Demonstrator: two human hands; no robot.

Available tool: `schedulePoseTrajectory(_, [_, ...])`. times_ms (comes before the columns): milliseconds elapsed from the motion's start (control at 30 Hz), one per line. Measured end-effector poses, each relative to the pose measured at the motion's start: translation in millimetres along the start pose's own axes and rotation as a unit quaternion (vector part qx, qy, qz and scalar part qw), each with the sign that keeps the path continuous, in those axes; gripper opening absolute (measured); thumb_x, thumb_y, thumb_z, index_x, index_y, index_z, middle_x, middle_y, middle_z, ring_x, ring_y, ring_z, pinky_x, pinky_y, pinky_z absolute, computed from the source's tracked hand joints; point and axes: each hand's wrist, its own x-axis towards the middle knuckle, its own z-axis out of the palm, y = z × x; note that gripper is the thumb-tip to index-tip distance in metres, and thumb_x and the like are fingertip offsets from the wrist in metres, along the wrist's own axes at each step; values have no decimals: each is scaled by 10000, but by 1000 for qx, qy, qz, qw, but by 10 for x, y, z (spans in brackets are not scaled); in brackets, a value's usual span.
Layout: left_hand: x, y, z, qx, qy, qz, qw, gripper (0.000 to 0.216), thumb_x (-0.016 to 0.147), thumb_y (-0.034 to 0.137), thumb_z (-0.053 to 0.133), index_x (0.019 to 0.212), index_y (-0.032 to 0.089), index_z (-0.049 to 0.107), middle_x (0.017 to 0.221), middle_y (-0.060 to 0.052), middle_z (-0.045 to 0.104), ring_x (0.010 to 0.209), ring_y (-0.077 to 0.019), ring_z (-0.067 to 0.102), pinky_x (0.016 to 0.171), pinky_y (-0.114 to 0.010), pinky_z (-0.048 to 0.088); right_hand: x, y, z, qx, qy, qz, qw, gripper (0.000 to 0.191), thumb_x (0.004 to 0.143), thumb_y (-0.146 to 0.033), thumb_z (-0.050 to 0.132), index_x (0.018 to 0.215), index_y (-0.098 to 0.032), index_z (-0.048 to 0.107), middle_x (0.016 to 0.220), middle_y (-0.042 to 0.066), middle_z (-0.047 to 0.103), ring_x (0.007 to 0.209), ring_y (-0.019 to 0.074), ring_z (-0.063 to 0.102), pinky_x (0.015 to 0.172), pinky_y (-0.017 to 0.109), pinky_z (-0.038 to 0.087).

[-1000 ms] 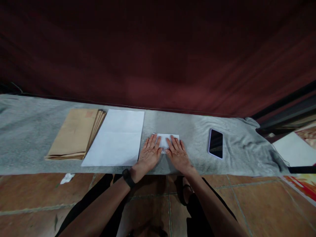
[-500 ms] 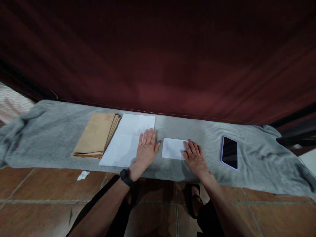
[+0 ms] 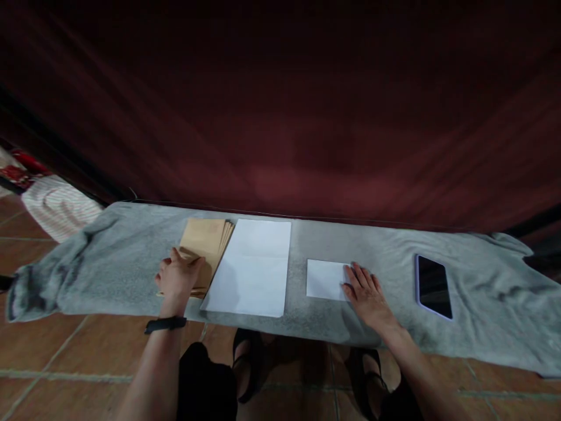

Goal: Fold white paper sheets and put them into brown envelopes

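My left hand is on the stack of brown paper envelopes at the left. Its fingers curl at the stack's left side and the thumb lies across the top envelope, which buckles slightly between them. My right hand lies flat with fingers extended, its fingertips on the right end of a small white folded paper. Between the envelopes and that paper lies a stack of larger white paper sheets, creased across the middle, which neither hand touches.
A phone in a lilac case lies to the right of my right hand. Everything rests on a grey cloth over a long narrow surface. Behind it hangs a dark red curtain. Striped fabric hangs at the far left.
My left hand has moved left from the large white sheets to the brown envelopes and curled its fingers. The right hand stays on the small paper. The view has shifted slightly left.
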Motion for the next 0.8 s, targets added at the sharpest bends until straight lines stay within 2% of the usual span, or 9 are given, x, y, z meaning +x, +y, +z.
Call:
schedulePoseTrajectory(133, [-31,17,-106,-3,83,-11,996,652,910,483,560,1372,35,454,1284,-313,554,1193,-482,533,915,-564,378,-4,8,10,8,-8,10,1000,584,1039,-452,289,1570,-224,373,1622,104,375,1480,309,345,1191,540,283])
schedulePoseTrajectory(233, [-101,44,-385,-46,164,-5,985,434,906,387,543,1168,46,604,1223,-272,601,1162,-460,544,942,-605,365,-3,2,17,20,-8,16,1000,582,1031,-449,309,1567,-234,377,1618,102,382,1482,311,342,1195,559,268])
schedulePoseTrajectory(333, [-197,114,-760,-138,280,-30,949,276,839,266,610,1031,76,670,1184,-202,647,1159,-437,557,1006,-657,350,18,-47,5,52,6,28,998,572,1027,-426,318,1536,-192,431,1601,131,404,1480,330,344,1199,582,254])
schedulePoseTrajectory(433, [-313,338,-990,-318,340,15,885,210,841,248,649,1015,132,674,1095,-121,685,1145,-356,587,1027,-557,416,64,-162,-64,139,26,26,990,572,1025,-430,324,1515,-169,458,1593,145,413,1495,328,320,1209,587,248])
schedulePoseTrajectory(467, [-371,465,-992,-409,309,48,857,234,868,275,648,1068,154,654,1106,-91,690,1105,-302,619,1006,-491,457,82,-217,-103,182,28,22,983,575,1023,-446,336,1514,-175,459,1594,142,411,1502,320,310,1213,582,250])
schedulePoseTrajectory(533, [-541,784,-868,-606,242,75,754,320,799,314,744,1070,181,639,1128,-43,711,1073,-232,646,998,-395,484,116,-348,-204,290,11,14,957,602,1004,-515,391,1517,-206,456,1596,123,413,1509,298,303,1221,555,268])
schedulePoseTrajectory(600, [-792,1135,-602,-725,38,60,685,364,720,335,823,1010,181,664,1063,-34,747,1022,-205,675,951,-338,513,145,-499,-319,418,-27,39,907,631,974,-588,451,1504,-246,470,1572,111,452,1476,283,374,1211,534,307])
schedulePoseTrajectory(700, [-1241,1542,-115,-772,-249,-34,584,407,612,321,897,927,154,701,978,-67,773,923,-206,718,836,-304,551,190,-717,-476,618,-86,102,775,645,917,-662,527,1435,-277,538,1469,95,572,1330,285,556,1129,500,427])
schedulePoseTrajectory(800, [-1575,1707,216,-756,-357,-120,536,358,599,202,901,897,162,706,925,-60,783,842,-196,743,748,-280,569,240,-841,-573,730,-81,133,665,587,808,-689,659,1226,-277,670,1264,73,708,1182,288,651,1033,449,504])
